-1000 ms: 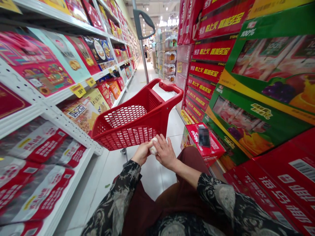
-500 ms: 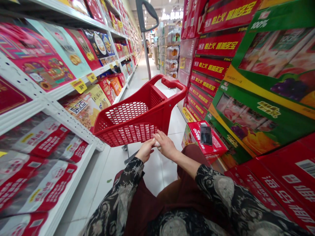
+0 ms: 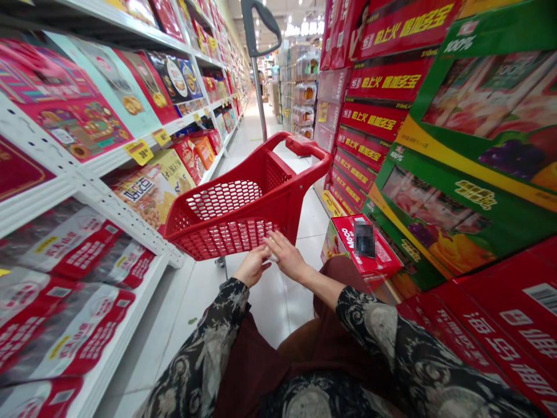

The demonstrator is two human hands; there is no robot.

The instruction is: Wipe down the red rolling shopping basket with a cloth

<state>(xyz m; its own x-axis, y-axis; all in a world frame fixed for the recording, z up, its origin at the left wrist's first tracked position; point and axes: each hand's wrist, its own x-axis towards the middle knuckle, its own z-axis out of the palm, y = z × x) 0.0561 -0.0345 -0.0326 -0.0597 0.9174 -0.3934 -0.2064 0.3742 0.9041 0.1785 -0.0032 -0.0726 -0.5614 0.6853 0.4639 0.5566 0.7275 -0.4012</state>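
My left hand (image 3: 250,267) and my right hand (image 3: 285,257) meet just below the near rim of a red shopping basket trolley (image 3: 243,212). Between the fingers sits a small whitish thing (image 3: 273,254), mostly covered; I cannot make out what it is. Both hands are curled round it, the right hand lying over the top. The basket is tilted, its mesh bottom bare, and its grey pull handle (image 3: 256,35) rises at the far end. My patterned sleeves and dark red garment fill the bottom of the view.
White shelves (image 3: 87,191) with boxed and bagged snacks line the left. Stacked red and green drink cartons (image 3: 435,191) wall the right. A red carton (image 3: 363,247) lies on the floor by my right arm. The tiled aisle (image 3: 252,128) runs ahead.
My hands have risen slightly toward the basket's rim and shifted a little left, closing more tightly over the whitish thing, which showed more a second ago. The view tilted up.
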